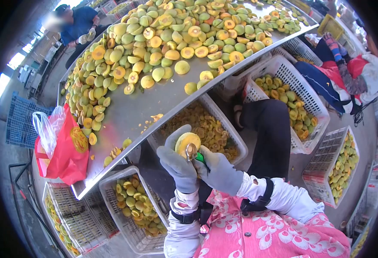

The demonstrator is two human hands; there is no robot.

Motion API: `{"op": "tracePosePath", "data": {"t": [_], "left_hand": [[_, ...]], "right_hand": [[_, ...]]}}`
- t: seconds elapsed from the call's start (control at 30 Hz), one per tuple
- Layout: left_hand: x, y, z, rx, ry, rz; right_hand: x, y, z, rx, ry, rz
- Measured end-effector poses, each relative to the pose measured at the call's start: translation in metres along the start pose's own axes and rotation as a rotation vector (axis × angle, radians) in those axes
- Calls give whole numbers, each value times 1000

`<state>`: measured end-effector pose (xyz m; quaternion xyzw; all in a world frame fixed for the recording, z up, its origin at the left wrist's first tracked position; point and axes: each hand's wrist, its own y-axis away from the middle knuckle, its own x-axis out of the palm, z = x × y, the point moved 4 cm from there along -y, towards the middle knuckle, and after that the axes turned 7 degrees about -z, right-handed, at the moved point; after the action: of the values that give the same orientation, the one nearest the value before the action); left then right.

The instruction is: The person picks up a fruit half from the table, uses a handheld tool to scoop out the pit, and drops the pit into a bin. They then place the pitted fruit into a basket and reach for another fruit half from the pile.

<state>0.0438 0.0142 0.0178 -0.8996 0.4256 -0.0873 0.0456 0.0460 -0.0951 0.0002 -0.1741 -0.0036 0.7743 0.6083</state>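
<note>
My left hand, in a grey glove, is closed round a halved yellow-green fruit, its cut face turned up. In my right hand, also gloved, is a small tool with a green handle. The tool's round metal end touches the fruit's cut face. Both hands are close together above a white crate that holds yellow scraps. Beyond them, a metal table bears a large heap of halved fruit.
A red bag sits at the table's left corner. Fruit-filled crates stand at lower left, right and far right. One person is at upper left, another at upper right. My dark-trousered leg lies between crates.
</note>
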Motion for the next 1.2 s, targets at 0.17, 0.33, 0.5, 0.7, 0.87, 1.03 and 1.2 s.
{"op": "tracePosePath", "data": {"t": [0.17, 0.33, 0.5, 0.7, 0.87, 1.03, 1.2], "left_hand": [[-8, 0, -10, 205, -69, -15], [-20, -19, -17, -30, -308, 316], [-14, -20, -13, -244, 27, 364], [-17, -8, 7, 40, 64, 33], [-14, -2, 0, -19, 139, -62], [-16, 6, -11, 18, 92, -133], [-24, 10, -29, 167, -23, -272]], "right_hand": [[-8, -5, 6, -59, 118, 156], [-21, -19, 4, -7, 430, 463], [-15, -24, 8, 78, 225, 363], [1, -18, 10, 6, -57, 216], [7, -16, 17, -70, -7, 155], [11, -9, 18, -90, 30, 156], [20, -2, 22, -31, -33, 194]]}}
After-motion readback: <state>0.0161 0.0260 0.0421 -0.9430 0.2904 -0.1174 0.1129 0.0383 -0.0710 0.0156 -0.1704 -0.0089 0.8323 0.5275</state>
